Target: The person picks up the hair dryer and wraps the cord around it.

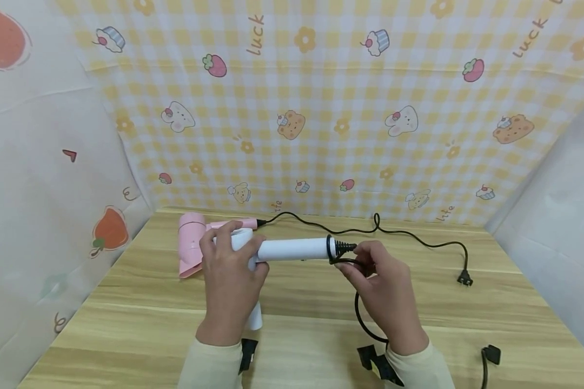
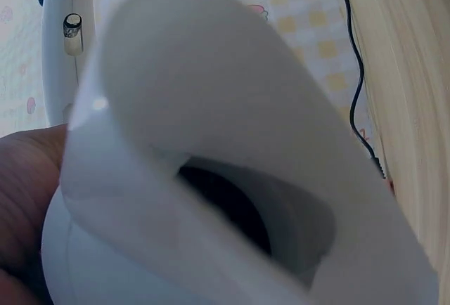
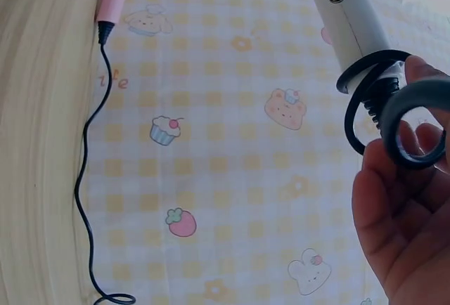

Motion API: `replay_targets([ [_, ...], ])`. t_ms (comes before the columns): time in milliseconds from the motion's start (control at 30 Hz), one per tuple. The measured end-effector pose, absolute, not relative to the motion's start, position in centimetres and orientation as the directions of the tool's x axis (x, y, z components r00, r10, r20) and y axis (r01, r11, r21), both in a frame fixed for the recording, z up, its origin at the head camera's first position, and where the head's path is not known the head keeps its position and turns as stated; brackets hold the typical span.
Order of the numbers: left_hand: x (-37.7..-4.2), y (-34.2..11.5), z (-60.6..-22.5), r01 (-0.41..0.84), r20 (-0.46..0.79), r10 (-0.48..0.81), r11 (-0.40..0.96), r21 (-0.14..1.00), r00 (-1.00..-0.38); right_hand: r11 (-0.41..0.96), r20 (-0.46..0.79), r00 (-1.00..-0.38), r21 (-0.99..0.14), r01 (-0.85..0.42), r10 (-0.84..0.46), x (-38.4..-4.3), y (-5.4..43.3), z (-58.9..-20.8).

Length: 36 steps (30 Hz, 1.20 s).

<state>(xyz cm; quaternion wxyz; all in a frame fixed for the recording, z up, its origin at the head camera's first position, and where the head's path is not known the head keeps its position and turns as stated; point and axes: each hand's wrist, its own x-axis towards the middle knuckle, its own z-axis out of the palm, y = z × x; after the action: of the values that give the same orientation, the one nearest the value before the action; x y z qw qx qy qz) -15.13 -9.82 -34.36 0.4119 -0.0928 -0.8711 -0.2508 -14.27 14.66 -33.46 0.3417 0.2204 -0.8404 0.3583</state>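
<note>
My left hand (image 1: 233,275) grips a white hair dryer (image 1: 292,248) by its head, with the handle pointing right and raised above the table. A wide white nozzle (image 2: 211,66) fills much of the left wrist view. The dryer's black cord (image 1: 330,249) loops around the end of the handle beside the ribbed strain relief (image 3: 382,98). My right hand (image 1: 386,292) pinches that cord with thumb and fingers close to the handle end. In the right wrist view, a loop of the cord stands out in front of the fingers.
Behind the left hand lies a pink hair dryer (image 1: 191,243) on the wooden table (image 1: 311,346). Its black cord (image 1: 316,222) runs right along the back edge to a two-pin plug (image 1: 464,278). Another black plug (image 1: 491,354) lies at front right. Patterned cloth (image 1: 297,156) rises behind.
</note>
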Motion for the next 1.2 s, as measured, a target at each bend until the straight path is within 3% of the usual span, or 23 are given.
replay_targets([
  [500,-15.14,-9.56,-34.38,0.409,0.791,0.030,0.868,0.283,-0.611,0.636,0.753,-0.655,-0.476,-0.607,-0.062,-14.42,14.74,-33.46],
  [767,-15.21,-9.57,-34.39,0.415,0.802,0.059,0.877,0.243,-0.594,0.626,0.701,-0.713,-0.552,-0.551,-0.009,-14.38,14.61,-33.42],
  [1200,-15.22,-9.79,-34.38,0.454,0.804,0.092,0.860,0.233,-0.587,0.642,0.684,-0.730,-0.562,-0.521,0.007,-14.25,14.62,-33.23],
])
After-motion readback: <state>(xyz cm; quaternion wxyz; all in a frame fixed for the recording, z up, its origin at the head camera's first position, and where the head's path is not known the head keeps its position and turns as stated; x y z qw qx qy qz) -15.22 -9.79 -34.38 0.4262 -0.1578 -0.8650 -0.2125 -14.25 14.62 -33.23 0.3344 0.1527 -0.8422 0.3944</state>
